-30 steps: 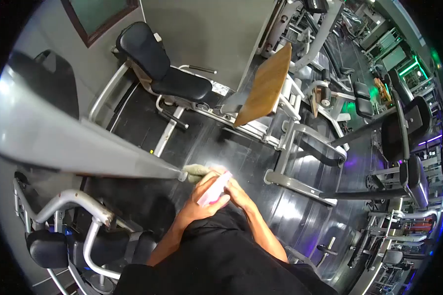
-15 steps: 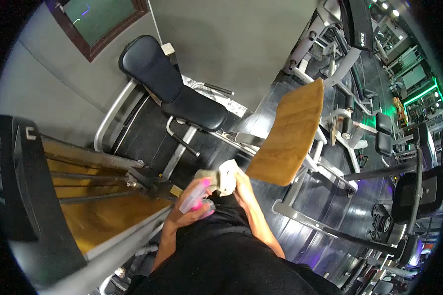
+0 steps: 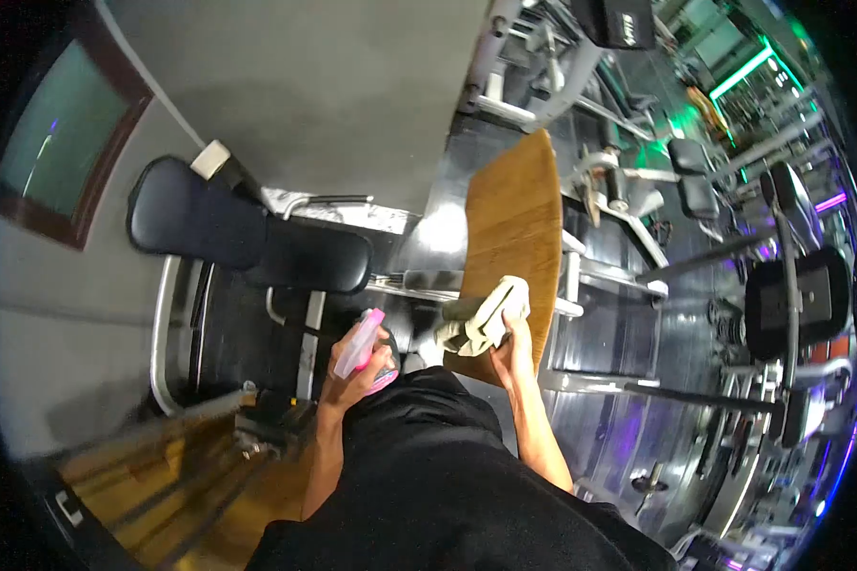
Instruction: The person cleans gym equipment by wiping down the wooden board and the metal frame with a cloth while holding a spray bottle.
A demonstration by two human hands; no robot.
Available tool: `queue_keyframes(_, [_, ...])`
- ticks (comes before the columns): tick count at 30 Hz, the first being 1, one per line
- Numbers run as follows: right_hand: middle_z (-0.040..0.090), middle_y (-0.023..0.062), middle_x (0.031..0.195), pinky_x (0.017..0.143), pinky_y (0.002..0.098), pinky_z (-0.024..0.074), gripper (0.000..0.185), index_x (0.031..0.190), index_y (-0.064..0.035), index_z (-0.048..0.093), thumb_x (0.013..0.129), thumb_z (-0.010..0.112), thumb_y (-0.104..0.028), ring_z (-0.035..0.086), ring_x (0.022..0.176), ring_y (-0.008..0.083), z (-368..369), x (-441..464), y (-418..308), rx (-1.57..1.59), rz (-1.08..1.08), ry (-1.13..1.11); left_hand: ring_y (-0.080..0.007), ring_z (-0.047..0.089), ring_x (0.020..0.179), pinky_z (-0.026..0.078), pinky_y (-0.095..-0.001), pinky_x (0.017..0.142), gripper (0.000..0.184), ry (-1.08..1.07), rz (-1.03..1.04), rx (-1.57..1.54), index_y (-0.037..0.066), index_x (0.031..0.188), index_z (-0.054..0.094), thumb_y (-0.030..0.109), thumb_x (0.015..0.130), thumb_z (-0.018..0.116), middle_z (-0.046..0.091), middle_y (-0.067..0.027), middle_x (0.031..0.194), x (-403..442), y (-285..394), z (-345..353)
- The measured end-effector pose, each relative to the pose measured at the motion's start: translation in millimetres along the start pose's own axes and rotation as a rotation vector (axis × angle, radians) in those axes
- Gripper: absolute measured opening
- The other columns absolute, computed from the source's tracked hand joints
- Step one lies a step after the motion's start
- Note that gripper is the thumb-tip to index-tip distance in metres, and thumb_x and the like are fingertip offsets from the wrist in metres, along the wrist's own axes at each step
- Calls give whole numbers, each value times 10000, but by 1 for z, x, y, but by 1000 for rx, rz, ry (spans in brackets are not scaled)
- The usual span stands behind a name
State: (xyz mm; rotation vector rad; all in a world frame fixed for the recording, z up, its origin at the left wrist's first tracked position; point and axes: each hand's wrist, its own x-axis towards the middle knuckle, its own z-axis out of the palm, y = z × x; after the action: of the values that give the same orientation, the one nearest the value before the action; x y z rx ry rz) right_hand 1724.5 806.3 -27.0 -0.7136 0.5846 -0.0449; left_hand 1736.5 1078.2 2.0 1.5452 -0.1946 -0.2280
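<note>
My left hand (image 3: 354, 373) is wrapped round a clear and pink spray bottle (image 3: 361, 346), held at the lower middle of the view. To its right, my right hand (image 3: 512, 352) grips a pale, crumpled cloth (image 3: 490, 318). The cloth is in front of the lower part of a brown wooden board (image 3: 516, 214); whether it touches the board I cannot tell. The two hands are apart.
A machine's black padded seat (image 3: 316, 257) and backrest (image 3: 195, 211) stand by the grey wall (image 3: 305, 95). Metal frames and a dark bar (image 3: 705, 396) are at the right. Another machine (image 3: 171, 485) is at the lower left.
My hands have moved apart. The cloth has gone right with my right hand, while the bottle stays in my left. The view has shifted, bringing the board behind the cloth.
</note>
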Motion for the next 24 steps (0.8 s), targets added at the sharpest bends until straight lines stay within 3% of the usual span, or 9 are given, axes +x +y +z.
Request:
queue_keyframes(2, [568,44,1155,950,343,436,411,1264,-65,461,894,602,-175,544,1095,168,1,-2,-3,-193,-161,18,-138,632,673,510,-275,640,230,-92,61,0,1,1072,539,26,854,610,604,-51,751,32,-14,0])
queue_keyframes(3, [574,51,1142,944,342,442,383,1240,-56,474,884,600,-123,553,1079,168,7,-3,-3,-146,-212,60,-136,632,676,515,-269,643,259,-138,49,-89,-6,1107,529,-3,856,594,610,-67,834,48,-22,1])
queue_keyframes(7, [586,56,1126,938,349,451,378,1228,-53,485,876,608,-114,567,1057,171,16,1,3,-89,-305,206,-130,633,712,529,-264,659,394,-273,68,-114,-1,1247,481,-46,864,563,602,-80,994,120,-21,5])
queue_keyframes(14, [574,76,1182,941,326,452,409,1256,-37,464,878,604,-105,571,1077,182,53,15,27,-25,-540,500,-139,636,752,539,-272,676,420,-679,84,-63,17,1272,490,-31,864,574,593,-73,998,226,-29,-6])
queue_keyframes(19, [568,81,1184,949,313,425,433,1282,-27,446,893,606,-127,545,1094,171,70,14,54,-8,-640,676,-133,623,712,527,-261,627,428,-776,125,-22,28,1275,499,-10,860,595,595,-72,992,269,-29,-5])
queue_keyframes(22, [564,99,1172,954,307,402,433,1307,5,418,910,571,-73,518,1099,171,70,2,64,-651,-778,1024,-104,604,669,510,-251,597,378,-827,74,-40,25,1230,526,8,862,611,607,-47,938,281,-36,-6])
queue_keyframes(24, [563,107,1161,953,308,405,414,1292,20,430,902,555,-44,527,1086,184,60,-10,56,-798,-846,1108,-90,594,648,502,-245,582,353,-850,34,-48,23,1207,540,17,863,620,613,-35,911,281,-41,-8])
